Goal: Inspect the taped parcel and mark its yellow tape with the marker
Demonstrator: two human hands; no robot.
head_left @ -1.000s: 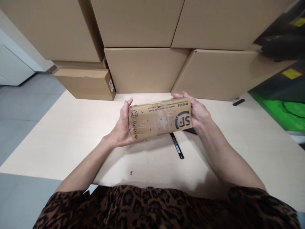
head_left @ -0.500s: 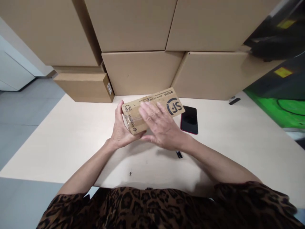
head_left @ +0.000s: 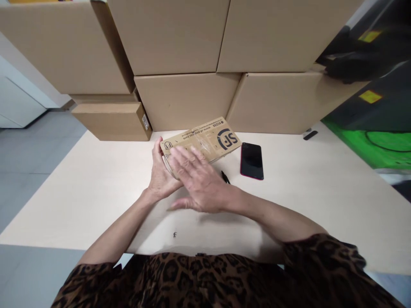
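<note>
A small brown cardboard box (head_left: 205, 141) printed with "SF" and strips of clear tape is held tilted above the table. My left hand (head_left: 160, 175) grips its near left end from beneath and the side. Across the box's near left corner lies my right hand (head_left: 199, 179), fingers stretched flat and thumb apart; its palm hides part of the top face. To the right of the box a black phone (head_left: 252, 161) with a red edge lies on the table. A dark pen-like object (head_left: 225, 177) shows partly behind my right wrist.
Large cardboard boxes (head_left: 189, 102) are stacked along the table's back edge. A flatter carton (head_left: 112, 122) stands at the back left. On the pale table (head_left: 80, 188) a small black item (head_left: 310, 135) lies at the far right. Green material (head_left: 362, 149) is beyond the right edge.
My right hand has slid left and toward me over the box's top, uncovering its taped middle. The left hand keeps its grip. The view has shifted slightly.
</note>
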